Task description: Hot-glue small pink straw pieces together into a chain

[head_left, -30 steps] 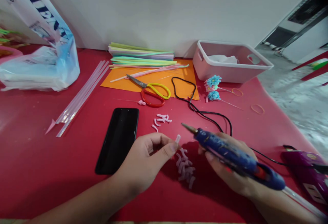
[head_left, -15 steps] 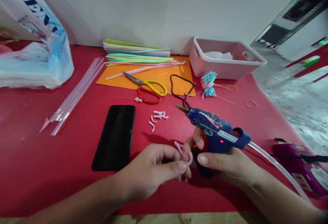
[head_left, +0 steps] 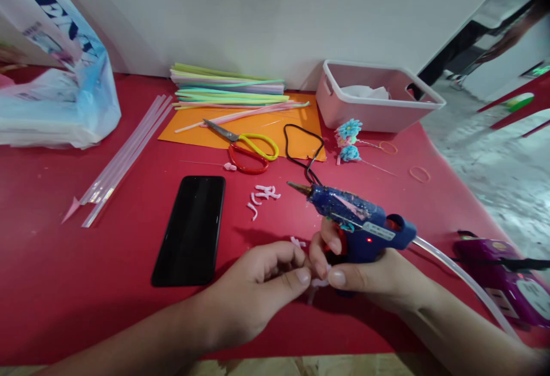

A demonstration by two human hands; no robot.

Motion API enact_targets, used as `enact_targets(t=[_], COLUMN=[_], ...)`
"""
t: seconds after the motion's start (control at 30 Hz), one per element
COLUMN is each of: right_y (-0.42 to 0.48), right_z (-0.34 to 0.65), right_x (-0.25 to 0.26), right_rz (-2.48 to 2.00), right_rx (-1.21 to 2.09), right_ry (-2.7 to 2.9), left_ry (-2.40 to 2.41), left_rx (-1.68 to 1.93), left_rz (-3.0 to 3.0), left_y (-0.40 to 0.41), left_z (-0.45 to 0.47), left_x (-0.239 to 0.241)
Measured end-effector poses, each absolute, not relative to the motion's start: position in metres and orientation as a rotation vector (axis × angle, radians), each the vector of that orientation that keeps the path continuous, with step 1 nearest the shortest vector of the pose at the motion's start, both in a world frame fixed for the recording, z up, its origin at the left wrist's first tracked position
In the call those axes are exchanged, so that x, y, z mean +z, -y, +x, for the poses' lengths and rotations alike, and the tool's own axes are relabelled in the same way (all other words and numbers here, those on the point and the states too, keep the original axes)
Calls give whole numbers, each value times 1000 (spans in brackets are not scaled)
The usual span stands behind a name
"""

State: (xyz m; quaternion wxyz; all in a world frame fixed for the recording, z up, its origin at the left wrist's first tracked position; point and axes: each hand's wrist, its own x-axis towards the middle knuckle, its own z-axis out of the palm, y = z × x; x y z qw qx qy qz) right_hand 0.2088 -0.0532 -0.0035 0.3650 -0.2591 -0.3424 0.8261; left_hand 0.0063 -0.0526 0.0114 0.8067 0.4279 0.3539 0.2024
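My right hand (head_left: 365, 273) is wrapped round the handle of a blue hot glue gun (head_left: 352, 210), its tip pointing left and a glue stick (head_left: 459, 273) trailing from its back. Beside it, my left hand (head_left: 270, 284) is closed in a pinch on a short pale pink pipe cleaner piece (head_left: 320, 282), which reaches across to my right thumb and fingertips. Fingers partly hide this piece. Just past my left fingers shows another pink bit (head_left: 297, 242). Several cut pipe cleaner pieces (head_left: 266, 191) lie on the red tabletop (head_left: 129, 307) farther off.
A black phone (head_left: 189, 230) lies left of the hands. Behind are scissors (head_left: 244, 144), pipe cleaners (head_left: 227, 86) on an orange sheet (head_left: 189, 132), and a pink basket (head_left: 373, 109). Blue fuzzy flowers (head_left: 350, 141) stand near it. Glue sticks (head_left: 124, 158) lie left; a purple power strip (head_left: 502, 273) sits right.
The curled pink piece has turned and shifted lower between my hands, now against my right thumb. My right hand still grips the glue gun. A person's arm has appeared at the upper right.
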Motion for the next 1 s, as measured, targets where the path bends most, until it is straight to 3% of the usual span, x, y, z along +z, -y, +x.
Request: enact_targets(t=[0.37,0.87,1.0], right_y=[53,51,53], right_z=[208,205,206], right_x=[-1,2,0], right_rz=[-854,-855,-1008], right_rx=[1974,2028,1891], right_ry=[795,835,887], left_ry=[-979,-959,-1010], left_rx=[708,690,690], left_rz=[1606,1570,1339], left_y=[61,59,59], left_z=[1,4,6], left_x=[12,8,7])
